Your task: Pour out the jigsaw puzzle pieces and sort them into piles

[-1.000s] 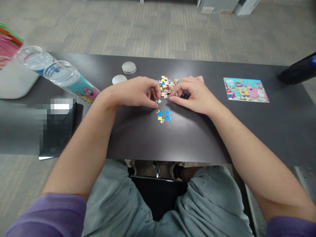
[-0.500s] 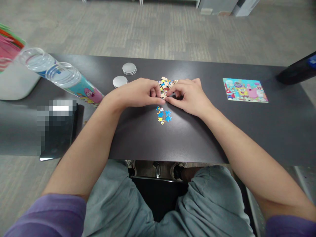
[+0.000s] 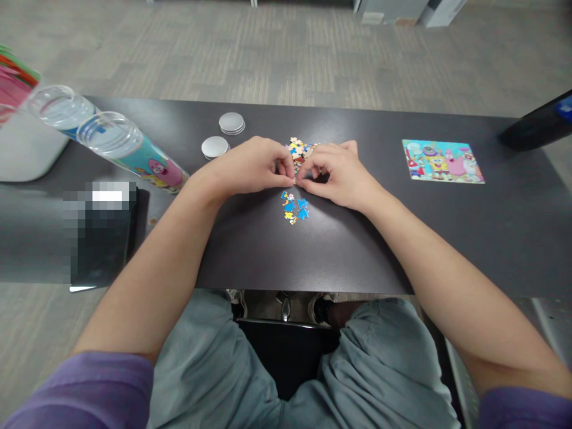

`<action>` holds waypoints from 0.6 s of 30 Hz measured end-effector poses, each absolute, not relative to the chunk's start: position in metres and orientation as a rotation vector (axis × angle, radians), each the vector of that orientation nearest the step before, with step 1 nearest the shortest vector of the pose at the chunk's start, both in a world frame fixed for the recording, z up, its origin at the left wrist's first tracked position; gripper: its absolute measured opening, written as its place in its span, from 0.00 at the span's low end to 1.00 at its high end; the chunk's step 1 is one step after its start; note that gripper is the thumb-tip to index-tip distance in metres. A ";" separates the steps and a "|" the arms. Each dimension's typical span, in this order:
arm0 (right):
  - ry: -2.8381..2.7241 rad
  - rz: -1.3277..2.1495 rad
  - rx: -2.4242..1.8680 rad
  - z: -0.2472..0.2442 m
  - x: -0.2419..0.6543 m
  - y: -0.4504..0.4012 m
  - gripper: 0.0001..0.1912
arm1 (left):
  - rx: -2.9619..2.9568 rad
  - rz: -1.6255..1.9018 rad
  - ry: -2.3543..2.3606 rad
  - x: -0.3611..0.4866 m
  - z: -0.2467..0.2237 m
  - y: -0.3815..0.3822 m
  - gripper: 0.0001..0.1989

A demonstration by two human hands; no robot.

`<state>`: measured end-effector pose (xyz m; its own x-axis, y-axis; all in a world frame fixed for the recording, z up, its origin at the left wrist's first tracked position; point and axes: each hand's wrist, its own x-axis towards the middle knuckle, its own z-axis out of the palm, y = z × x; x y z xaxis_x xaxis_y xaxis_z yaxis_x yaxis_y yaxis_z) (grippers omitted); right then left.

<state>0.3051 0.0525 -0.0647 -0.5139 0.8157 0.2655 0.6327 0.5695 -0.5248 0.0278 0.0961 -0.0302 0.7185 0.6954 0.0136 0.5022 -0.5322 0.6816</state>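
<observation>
My left hand (image 3: 263,165) and my right hand (image 3: 339,173) meet over the table, thumbs and fingertips almost touching. Both are closed in a pinch around a small pale jigsaw piece (image 3: 295,181), mostly hidden by the fingers. Just beyond the fingertips lies a heap of loose jigsaw pieces (image 3: 298,147), partly covered by my hands. On the near side, several blue and yellow jigsaw pieces (image 3: 290,207) lie picture side up in a small cluster.
A colourful cartoon picture card (image 3: 443,161) lies to the right. Left of my hands are round silver lids (image 3: 215,146), two clear cylinders (image 3: 147,158) with printed wraps and a black flat object (image 3: 102,244), partly blurred out. A dark cylinder (image 3: 536,122) stands at the far right.
My right fingertips have shifted slightly left and closed up against the left ones, and the jigsaw piece between them is now more hidden. The cluster of pieces looks the same.
</observation>
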 end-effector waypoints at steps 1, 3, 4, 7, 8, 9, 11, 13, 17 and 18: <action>-2.314 0.498 -1.161 -0.064 0.305 0.052 0.10 | 2.253 0.375 0.911 0.028 -0.030 0.096 0.07; -2.314 0.490 -1.163 -0.064 0.306 0.052 0.12 | 2.264 0.382 0.939 0.028 -0.031 0.096 0.08; -2.315 0.483 -1.163 -0.064 0.307 0.052 0.13 | 2.272 0.383 0.944 0.027 -0.031 0.097 0.09; -2.308 0.455 -1.166 -0.063 0.309 0.053 0.14 | 2.270 0.378 0.902 0.025 -0.032 0.098 0.11; -2.298 0.443 -1.176 -0.063 0.311 0.054 0.13 | 2.264 0.374 0.892 0.024 -0.032 0.099 0.11; -2.285 0.430 -1.194 -0.062 0.313 0.055 0.13 | 2.266 0.377 0.896 0.023 -0.033 0.100 0.11; -2.263 0.406 -1.243 -0.060 0.317 0.057 0.13 | 2.314 0.386 0.916 0.023 -0.035 0.100 0.11; -2.246 0.380 -1.288 -0.058 0.322 0.060 0.13 | 2.390 0.407 0.921 0.026 -0.037 0.100 0.11; -2.231 0.342 -1.318 -0.055 0.332 0.064 0.14 | 2.324 0.383 0.898 0.036 -0.038 0.094 0.04; -2.230 0.339 -1.319 -0.055 0.334 0.065 0.15 | 2.290 0.376 0.899 0.038 -0.037 0.092 0.02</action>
